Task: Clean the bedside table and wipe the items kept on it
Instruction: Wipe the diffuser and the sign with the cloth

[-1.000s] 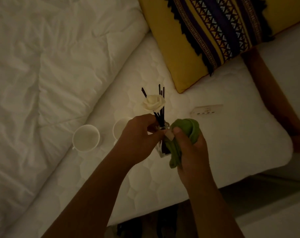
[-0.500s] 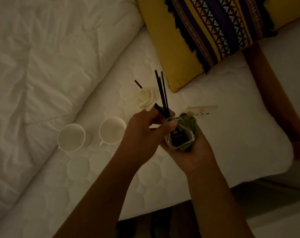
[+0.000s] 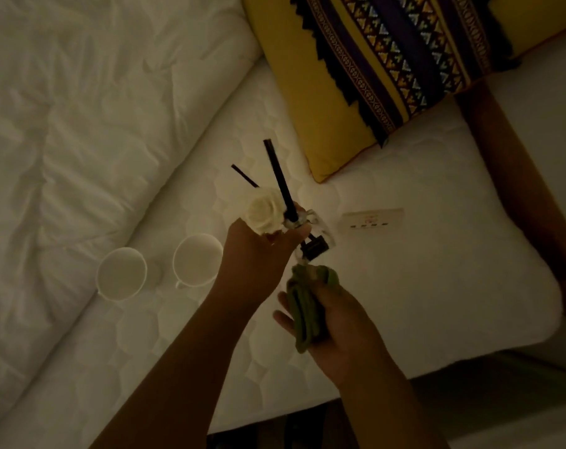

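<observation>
Reed diffuser [image 3: 314, 237] hangs tilted above the white mattress [image 3: 421, 286], our left hand [image 3: 259, 254] curling its fingers round the glass neck beside the cream flower [image 3: 264, 212] and black reeds [image 3: 280, 179]. Our right hand [image 3: 343, 328] closes its fingers on a bunched green cloth [image 3: 306, 309] just beneath the bottle. Two white cups [image 3: 121, 273] stand near our left wrist.

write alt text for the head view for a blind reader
In dim light, a left hand holds a tilted reed diffuser with black reeds and a white rose, while the right hand holds a green cloth just below it. Two white cups sit on the bed.
</observation>
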Demonstrator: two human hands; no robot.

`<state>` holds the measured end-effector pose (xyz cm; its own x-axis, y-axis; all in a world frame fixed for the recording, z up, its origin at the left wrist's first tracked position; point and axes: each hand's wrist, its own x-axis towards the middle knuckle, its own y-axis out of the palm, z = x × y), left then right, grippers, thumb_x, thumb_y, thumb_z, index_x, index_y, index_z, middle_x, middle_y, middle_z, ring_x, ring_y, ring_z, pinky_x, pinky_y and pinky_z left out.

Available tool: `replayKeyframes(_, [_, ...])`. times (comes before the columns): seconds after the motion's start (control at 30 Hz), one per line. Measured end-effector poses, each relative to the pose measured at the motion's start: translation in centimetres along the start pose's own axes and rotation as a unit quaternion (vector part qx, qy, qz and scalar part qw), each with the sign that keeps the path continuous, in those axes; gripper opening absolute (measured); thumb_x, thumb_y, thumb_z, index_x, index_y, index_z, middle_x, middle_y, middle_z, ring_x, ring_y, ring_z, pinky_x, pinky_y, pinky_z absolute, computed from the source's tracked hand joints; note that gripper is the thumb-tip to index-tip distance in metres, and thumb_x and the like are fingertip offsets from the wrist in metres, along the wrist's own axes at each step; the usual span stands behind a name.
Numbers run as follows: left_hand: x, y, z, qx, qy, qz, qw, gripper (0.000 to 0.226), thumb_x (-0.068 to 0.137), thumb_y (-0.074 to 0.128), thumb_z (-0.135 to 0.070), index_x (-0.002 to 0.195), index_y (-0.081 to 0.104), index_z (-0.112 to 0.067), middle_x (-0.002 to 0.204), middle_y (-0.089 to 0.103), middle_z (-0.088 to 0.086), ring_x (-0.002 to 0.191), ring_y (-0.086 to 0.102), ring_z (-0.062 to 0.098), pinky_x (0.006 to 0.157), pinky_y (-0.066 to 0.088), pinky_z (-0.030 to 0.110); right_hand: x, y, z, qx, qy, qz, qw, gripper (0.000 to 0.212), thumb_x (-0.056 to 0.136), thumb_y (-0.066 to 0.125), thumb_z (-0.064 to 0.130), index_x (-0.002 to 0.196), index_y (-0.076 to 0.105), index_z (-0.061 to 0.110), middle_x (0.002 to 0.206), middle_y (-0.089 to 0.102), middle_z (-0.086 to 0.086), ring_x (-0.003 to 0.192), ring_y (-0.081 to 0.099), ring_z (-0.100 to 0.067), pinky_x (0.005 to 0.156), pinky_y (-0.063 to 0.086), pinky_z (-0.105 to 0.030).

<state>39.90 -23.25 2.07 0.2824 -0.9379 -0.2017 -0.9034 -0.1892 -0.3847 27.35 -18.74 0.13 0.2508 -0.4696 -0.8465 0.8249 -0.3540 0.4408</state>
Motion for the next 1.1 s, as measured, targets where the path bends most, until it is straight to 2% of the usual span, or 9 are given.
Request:
replayKeyframes(0.13, [1.0,0.1,2.9,0.068,-0.002,0.009,0.998,0.021,0.079,0.076,-0.015,0.093,0.063,-0.023,0.082,0.061,-0.021,0.076,0.058,-0.019,0.065,0.042,-0.003,0.2,-1.1,-0.2,-0.271,-0.146,-0.095,0.947,0.024,0.084,0.071,0.023,0.107,0.063,0.022,0.105,0.069,-0.008,0.095,0.067,-0.023,0.089,0.055,-0.046])
replayKeyframes(0.33, [2.4,0.9,7.5,0.056,-0.030,-0.027,0.998,0.026,0.079,0.075,-0.005,0.101,0.063,-0.004,0.093,0.068,-0.001,0.084,0.067,0.004,0.066,0.051,0.009,0.7,-2.2,0.5,-0.376,-0.217,-0.104,0.895,0.021,0.083,0.069,0.026,0.102,0.060,0.025,0.097,0.065,0.000,0.090,0.064,-0.014,0.085,0.055,-0.037])
replayKeyframes(0.43, [2.6,2.1,8.9,0.041,-0.065,-0.029,0.997,0.031,0.078,0.076,-0.007,0.105,0.062,-0.008,0.103,0.068,0.006,0.095,0.067,0.020,0.079,0.058,0.035,0.9,-2.4,0.8,-0.416,-0.241,-0.106,0.871,0.034,0.082,0.069,0.030,0.112,0.058,0.020,0.100,0.063,0.003,0.092,0.062,-0.008,0.079,0.053,-0.025])
replayKeyframes(0.5, [2.6,2.6,9.5,0.035,-0.083,-0.050,0.995,0.031,0.078,0.076,-0.009,0.106,0.063,-0.013,0.102,0.068,0.003,0.093,0.067,0.018,0.078,0.058,0.036,1.0,-2.6,0.9,-0.432,-0.249,-0.103,0.861,0.031,0.081,0.069,0.030,0.108,0.058,0.021,0.097,0.062,0.004,0.089,0.061,-0.005,0.074,0.050,-0.018])
replayKeyframes(0.6, [2.2,2.9,9.9,-0.004,-0.089,-0.062,0.994,0.038,0.080,0.073,-0.006,0.115,0.061,-0.016,0.104,0.066,-0.002,0.091,0.067,0.011,0.070,0.055,0.015,1.2,-3.0,1.0,-0.437,-0.245,-0.103,0.859,0.030,0.081,0.071,0.028,0.106,0.059,0.019,0.096,0.062,0.002,0.089,0.061,-0.009,0.078,0.052,-0.025])
replayKeyframes(0.67, [1.5,2.8,9.8,-0.001,-0.093,-0.068,0.993,0.054,0.080,0.074,-0.006,0.128,0.053,-0.017,0.115,0.063,-0.003,0.100,0.063,0.004,0.080,0.052,0.011,1.2,-3.2,1.2,-0.420,-0.236,-0.104,0.870,0.028,0.081,0.072,0.025,0.104,0.061,0.017,0.095,0.064,-0.002,0.089,0.063,-0.015,0.081,0.054,-0.032])
replayKeyframes(0.8, [-0.5,3.1,9.7,-0.011,-0.167,-0.119,0.979,0.065,0.073,0.081,-0.018,0.129,0.047,-0.019,0.118,0.059,-0.004,0.103,0.060,0.010,0.093,0.053,0.033,1.1,-3.9,1.5,-0.354,-0.223,-0.110,0.902,0.018,0.080,0.073,0.023,0.095,0.064,0.018,0.091,0.067,-0.007,0.087,0.067,-0.024,0.080,0.057,-0.044])
replayKeyframes(0.97, [-4.9,5.3,9.5,-0.093,-0.262,-0.091,0.956,0.021,0.085,0.069,-0.016,0.105,0.064,-0.023,0.090,0.072,0.000,0.080,0.069,0.014,0.076,0.058,0.033,0.7,-4.7,1.8,-0.331,-0.232,-0.130,0.906,0.021,0.076,0.074,0.026,0.094,0.065,0.020,0.092,0.068,-0.009,0.087,0.067,-0.026,0.084,0.056,-0.052])
replayKeyframes(1.1, [-4.2,8.2,8.1,-0.033,-0.194,-0.006,0.981,0.020,0.089,0.064,-0.014,0.108,0.065,-0.020,0.087,0.070,-0.005,0.080,0.067,0.007,0.078,0.058,0.031,0.3,-5.9,3.1,-0.322,-0.248,-0.149,0.901,0.027,0.077,0.072,0.032,0.101,0.064,0.022,0.096,0.068,-0.005,0.091,0.066,-0.022,0.088,0.054,-0.052])
